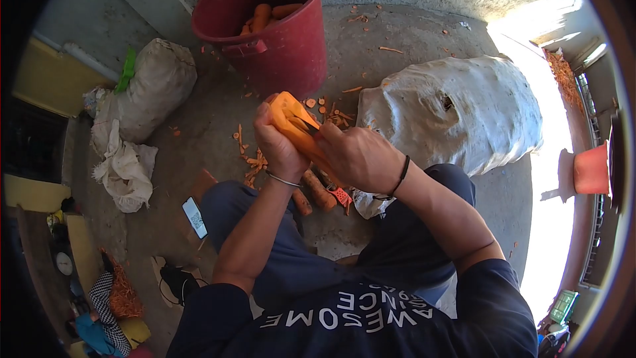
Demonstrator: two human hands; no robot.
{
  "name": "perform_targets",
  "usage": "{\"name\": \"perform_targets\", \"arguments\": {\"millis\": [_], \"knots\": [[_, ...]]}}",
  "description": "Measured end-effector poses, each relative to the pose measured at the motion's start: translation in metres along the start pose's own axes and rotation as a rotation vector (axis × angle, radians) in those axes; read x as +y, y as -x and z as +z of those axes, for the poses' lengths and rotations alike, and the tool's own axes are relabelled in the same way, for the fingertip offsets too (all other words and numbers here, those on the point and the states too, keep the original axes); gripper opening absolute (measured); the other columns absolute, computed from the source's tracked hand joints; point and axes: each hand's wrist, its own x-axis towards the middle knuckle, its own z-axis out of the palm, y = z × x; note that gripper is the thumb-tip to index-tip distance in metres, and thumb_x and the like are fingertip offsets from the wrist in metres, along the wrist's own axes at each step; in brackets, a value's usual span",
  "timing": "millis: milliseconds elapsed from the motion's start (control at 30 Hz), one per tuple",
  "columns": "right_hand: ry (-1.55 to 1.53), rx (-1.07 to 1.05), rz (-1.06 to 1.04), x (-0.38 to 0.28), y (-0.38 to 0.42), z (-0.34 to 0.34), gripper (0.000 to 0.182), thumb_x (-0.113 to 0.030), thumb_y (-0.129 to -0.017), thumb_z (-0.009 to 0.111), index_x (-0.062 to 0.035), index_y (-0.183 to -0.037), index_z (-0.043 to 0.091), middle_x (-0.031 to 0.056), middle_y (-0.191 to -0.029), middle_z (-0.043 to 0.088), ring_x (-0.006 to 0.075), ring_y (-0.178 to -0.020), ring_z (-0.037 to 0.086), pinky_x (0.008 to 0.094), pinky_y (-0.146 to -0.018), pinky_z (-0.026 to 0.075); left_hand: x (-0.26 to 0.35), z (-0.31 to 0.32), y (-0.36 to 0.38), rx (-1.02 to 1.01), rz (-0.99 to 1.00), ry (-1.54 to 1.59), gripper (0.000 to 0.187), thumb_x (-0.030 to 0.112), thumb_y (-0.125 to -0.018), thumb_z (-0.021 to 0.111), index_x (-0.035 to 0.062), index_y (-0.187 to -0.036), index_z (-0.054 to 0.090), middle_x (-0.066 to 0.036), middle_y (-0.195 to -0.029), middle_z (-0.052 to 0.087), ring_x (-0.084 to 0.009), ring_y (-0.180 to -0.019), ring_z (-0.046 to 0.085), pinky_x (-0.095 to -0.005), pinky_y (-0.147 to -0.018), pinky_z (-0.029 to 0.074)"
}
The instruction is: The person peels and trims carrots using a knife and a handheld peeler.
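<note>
My left hand (281, 149) is wrapped round a thick, bright orange carrot (286, 107), which tilts upward away from me. Closed on a small knife (306, 124), my right hand (361, 156) keeps the dark blade against the carrot's side; the knife's handle is hidden in the fingers. Below my hands, between my legs, lie several unpeeled carrots (319, 192). Beside them is a red plastic piece with a dotted pattern (342, 197). Orange peelings and cut ends (255, 167) are scattered on the floor around them.
A large red bucket (291, 53) with carrots (262, 14) inside stands ahead of me. To the right lies a big, full white sack (457, 109); another sack (156, 86) leans at the left. A phone (195, 217) rests by my left knee.
</note>
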Motion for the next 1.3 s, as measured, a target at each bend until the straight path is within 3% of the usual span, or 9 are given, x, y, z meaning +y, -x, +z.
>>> {"name": "perform_targets", "arguments": {"millis": [67,300,567,800,900,967,1100,1167,1300], "knots": [[-0.014,0.01,0.001,-0.004,-0.001,-0.004,0.021,-0.02,-0.105,0.06,-0.0005,-0.112,0.061,0.0206,-0.068,0.066,0.0414,-0.066,0.07,0.0507,-0.061,0.055,0.004,-0.003,0.0,-0.052,0.011,0.019,0.045,0.044,-0.102,0.047,0.0064,-0.124,0.055,-0.009,-0.109,0.061,-0.0231,-0.096,0.067,-0.0409,-0.086,0.059],[0.008,0.008,0.046,-0.012,-0.003,-0.018,0.023,-0.023,-0.106,0.059,-0.0009,-0.112,0.062,0.0209,-0.069,0.067,0.0412,-0.067,0.07,0.0511,-0.063,0.055,0.014,0.003,-0.003,-0.054,0.075,-0.136,0.049,0.05,-0.103,0.042,0.0093,-0.126,0.055,-0.014,-0.098,0.067,-0.0291,-0.082,0.069,-0.0431,-0.077,0.058],[-0.088,0.039,0.068,0.002,-0.004,-0.002,0.024,-0.024,-0.106,0.058,-0.0011,-0.109,0.065,0.0228,-0.068,0.065,0.0424,-0.068,0.069,0.0516,-0.064,0.055,0.004,0.004,-0.005,-0.04,-0.093,0.012,0.05,0.053,-0.102,0.044,0.0093,-0.12,0.057,-0.013,-0.097,0.067,-0.0294,-0.082,0.069,-0.0433,-0.076,0.058],[0.004,0.014,0.076,0.003,-0.004,-0.02,0.025,-0.024,-0.105,0.058,-0.0004,-0.106,0.066,0.0239,-0.07,0.066,0.0428,-0.068,0.07,0.0515,-0.065,0.055,0.003,0.003,-0.018,0.026,0.025,-0.128,0.053,0.057,-0.101,0.043,0.0082,-0.109,0.062,-0.012,-0.097,0.067,-0.0274,-0.082,0.069,-0.0422,-0.079,0.058],[0.002,-0.079,0.081,0.006,0.001,-0.021,0.024,-0.023,-0.104,0.059,-0.0002,-0.108,0.066,0.0235,-0.071,0.067,0.0427,-0.069,0.07,0.0511,-0.065,0.055,0.027,-0.004,-0.026,0.04,-0.114,0.094,0.053,0.058,-0.1,0.044,0.0088,-0.108,0.063,-0.011,-0.096,0.067,-0.0263,-0.084,0.068,-0.042,-0.081,0.057],[-0.106,0.089,0.019,0.008,0.0,-0.025,0.023,-0.021,-0.103,0.062,-0.0001,-0.111,0.067,0.0231,-0.07,0.066,0.0419,-0.069,0.07,0.0501,-0.065,0.055,0.042,0.003,-0.021,0.025,0.049,0.07,0.053,0.059,-0.099,0.046,0.0094,-0.108,0.063,-0.01,-0.098,0.067,-0.0263,-0.086,0.067,-0.0436,-0.082,0.057],[-0.189,0.201,0.022,0.003,-0.004,-0.018,0.024,-0.02,-0.102,0.065,-0.0001,-0.115,0.067,0.0211,-0.076,0.069,0.0407,-0.069,0.07,0.0486,-0.065,0.056,0.03,0.008,-0.016,0.138,0.026,0.101,0.052,0.055,-0.099,0.045,0.0085,-0.114,0.062,-0.01,-0.102,0.065,-0.0237,-0.095,0.065,-0.0413,-0.087,0.055],[-0.086,0.382,-0.154,-0.002,-0.009,-0.005,0.026,-0.021,-0.102,0.065,-0.0006,-0.119,0.067,0.0189,-0.081,0.07,0.039,-0.07,0.07,0.0472,-0.063,0.056,0.025,0.007,-0.018,0.141,0.018,0.087,0.05,0.053,-0.099,0.045,0.0082,-0.113,0.063,-0.01,-0.103,0.065,-0.0239,-0.099,0.065,-0.0412,-0.091,0.054],[-0.008,0.237,-0.055,-0.001,-0.008,0.017,0.026,-0.018,-0.097,0.065,-0.0024,-0.117,0.062,0.0175,-0.08,0.067,0.0354,-0.069,0.072,0.0468,-0.057,0.056,0.014,0.002,-0.015,0.157,-0.021,0.127,0.047,0.048,-0.101,0.042,0.0079,-0.112,0.063,-0.008,-0.103,0.065,-0.0237,-0.1,0.067,-0.0416,-0.091,0.054]]}}
